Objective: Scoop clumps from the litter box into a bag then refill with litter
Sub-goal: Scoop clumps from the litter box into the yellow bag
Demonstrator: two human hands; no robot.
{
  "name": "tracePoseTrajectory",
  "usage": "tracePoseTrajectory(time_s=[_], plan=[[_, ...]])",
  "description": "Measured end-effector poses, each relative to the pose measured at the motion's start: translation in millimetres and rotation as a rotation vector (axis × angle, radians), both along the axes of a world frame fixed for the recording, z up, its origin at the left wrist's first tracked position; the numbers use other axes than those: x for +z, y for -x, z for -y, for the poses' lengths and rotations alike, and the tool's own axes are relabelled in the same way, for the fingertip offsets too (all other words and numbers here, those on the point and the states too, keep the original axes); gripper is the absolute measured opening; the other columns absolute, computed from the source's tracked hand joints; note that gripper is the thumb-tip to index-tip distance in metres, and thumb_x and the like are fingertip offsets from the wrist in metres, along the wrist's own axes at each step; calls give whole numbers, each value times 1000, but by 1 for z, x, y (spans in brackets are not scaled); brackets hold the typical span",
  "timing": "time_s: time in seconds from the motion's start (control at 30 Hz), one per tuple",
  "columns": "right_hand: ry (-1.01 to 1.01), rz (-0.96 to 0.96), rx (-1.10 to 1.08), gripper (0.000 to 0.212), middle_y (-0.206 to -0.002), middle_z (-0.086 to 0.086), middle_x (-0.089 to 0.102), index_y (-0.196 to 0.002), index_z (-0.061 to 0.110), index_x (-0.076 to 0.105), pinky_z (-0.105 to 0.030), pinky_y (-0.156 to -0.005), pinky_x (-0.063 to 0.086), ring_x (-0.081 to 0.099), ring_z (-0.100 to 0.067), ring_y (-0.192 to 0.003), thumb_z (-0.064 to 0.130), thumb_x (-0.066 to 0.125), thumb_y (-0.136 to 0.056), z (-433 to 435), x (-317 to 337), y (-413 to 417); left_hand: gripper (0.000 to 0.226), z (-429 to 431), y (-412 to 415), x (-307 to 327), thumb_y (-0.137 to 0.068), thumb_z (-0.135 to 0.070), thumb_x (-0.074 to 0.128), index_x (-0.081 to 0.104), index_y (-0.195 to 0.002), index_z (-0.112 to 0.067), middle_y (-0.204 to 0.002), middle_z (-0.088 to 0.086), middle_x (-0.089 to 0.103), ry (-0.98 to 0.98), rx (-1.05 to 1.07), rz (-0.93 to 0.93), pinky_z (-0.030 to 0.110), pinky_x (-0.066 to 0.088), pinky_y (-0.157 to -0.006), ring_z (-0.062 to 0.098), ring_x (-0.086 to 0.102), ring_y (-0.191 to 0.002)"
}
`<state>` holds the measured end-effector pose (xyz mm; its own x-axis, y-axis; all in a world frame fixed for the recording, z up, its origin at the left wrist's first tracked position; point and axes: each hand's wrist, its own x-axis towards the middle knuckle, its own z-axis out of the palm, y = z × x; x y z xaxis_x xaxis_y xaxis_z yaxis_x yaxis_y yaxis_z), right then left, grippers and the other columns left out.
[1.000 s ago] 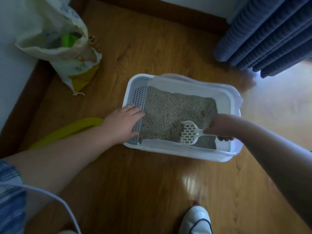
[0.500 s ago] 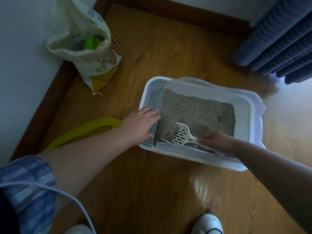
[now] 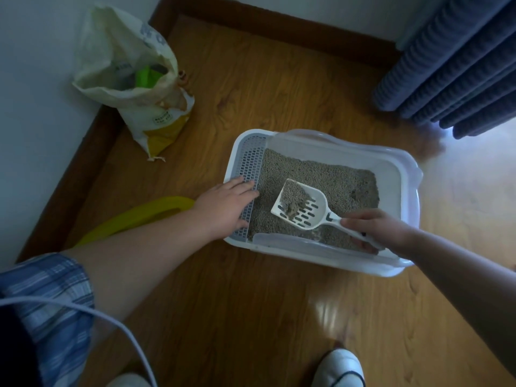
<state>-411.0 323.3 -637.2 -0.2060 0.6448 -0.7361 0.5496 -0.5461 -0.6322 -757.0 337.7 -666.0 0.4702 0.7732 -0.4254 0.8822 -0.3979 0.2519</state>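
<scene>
Litter box [image 3: 307,256]: white plastic tray on the wooden floor [image 3: 251,303]; long side toward the person; holds grey litter [image 3: 329,177] across most of its base.
Scoop [image 3: 304,209]: white, slotted; raised above the litter near the front of the box; head tilted toward the left end; carries loose grains and a darker clump [image 3: 291,210].
Right hand [image 3: 374,227]: fingers curled round the scoop handle; positioned over the front right part of the box.
Left hand [image 3: 223,208]: palm down, fingers straight and close together; rests on the grille [image 3: 250,163].
Grille: grey perforated strip along the left end of the box; beside the litter.
Sack [image 3: 131,76]: cream and yellow, top open; stands against the white wall, well apart from the box to the rear left; a green item [image 3: 146,78] shows inside.
Yellow object [image 3: 139,216]: on the floor left of the box; partly hidden by the left forearm; cannot tell what it is.
Curtain [image 3: 452,60]: dark blue, pleated; hangs at the rear right.
Shoes [image 3: 339,367]: white; at the bottom edge.
Sleeve [image 3: 50,297]: blue checked; a white cable [image 3: 83,308] crosses in front of it.
</scene>
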Motion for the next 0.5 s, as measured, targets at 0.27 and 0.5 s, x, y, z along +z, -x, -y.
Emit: tracePoseTrajectory(time_s=[0.27,0.5], plan=[[-36,-57,-44,35,-59,-15,52,-73,10,65,-36,-52,35,45,-23,-49,41,71,-86,1,16,4,76,6,5,6,-95,-42,61,20,-157,-24,-167,0,11,-30,-16,14,41,18,-122,20,8,-153],[-193,14,285,36,-57,-10,57,-70,6,63,-29,-49,44,51,-19,-48,30,61,-97,-12,62,53,68,0,51,34,-96,-31,59,26,-156,-24,-164,2,22,-97,94,46,45,25,-120,24,18,-151]])
